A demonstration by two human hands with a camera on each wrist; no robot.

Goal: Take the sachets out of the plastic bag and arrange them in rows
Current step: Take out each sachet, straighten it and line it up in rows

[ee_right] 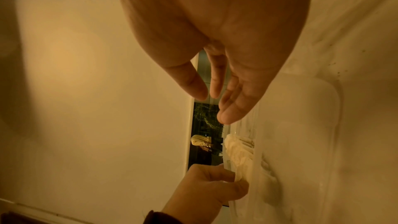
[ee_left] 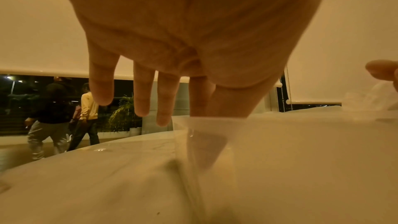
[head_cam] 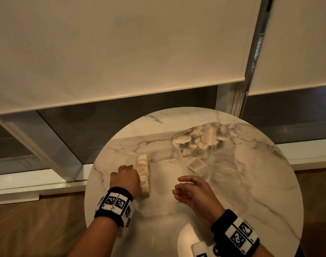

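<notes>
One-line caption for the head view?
Left hand steadies a row of sachets in a clear tray; right hand hovers open.

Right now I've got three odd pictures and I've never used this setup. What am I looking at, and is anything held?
No machine: a person's bare hands with cameras strapped on. The wide picture comes from the head; the other two look along each wrist. On the round marble table lies a clear plastic bag of sachets, plus a clear tray with one row of sachets. The left hand rests against that row, thumb inside the tray; whether it grips one is unclear. The right hand hovers empty, fingers relaxed.
</notes>
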